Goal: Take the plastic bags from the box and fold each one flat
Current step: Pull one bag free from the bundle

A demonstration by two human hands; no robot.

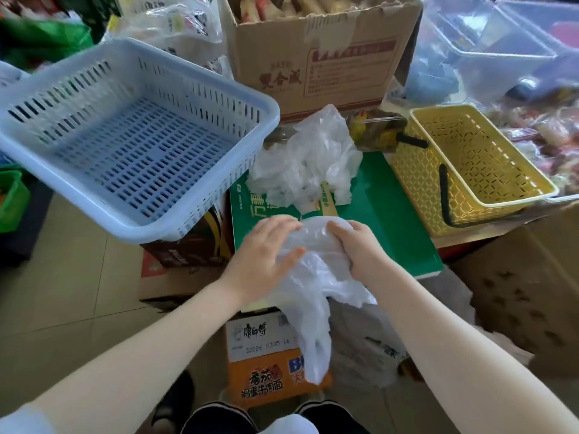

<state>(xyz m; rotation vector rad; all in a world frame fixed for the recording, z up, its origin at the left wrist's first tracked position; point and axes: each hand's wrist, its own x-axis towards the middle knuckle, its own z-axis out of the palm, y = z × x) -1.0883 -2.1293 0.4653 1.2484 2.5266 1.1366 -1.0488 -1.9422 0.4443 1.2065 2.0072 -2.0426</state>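
Head view, plastic bag between hands, right hand gripping, left hand flat

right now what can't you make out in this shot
- Head view: how far the white plastic bag is folded; the left hand and right hand cover its top.
- What lies under the crumpled white bag pile on the green carton.
- Contents of the brown cardboard box: cut off by the top edge.

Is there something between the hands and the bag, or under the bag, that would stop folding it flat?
Nothing visible is between them: the left hand presses on the plastic bag and the right hand grips it. The green box top beneath looks bare there; the pile of crumpled bags lies farther back.
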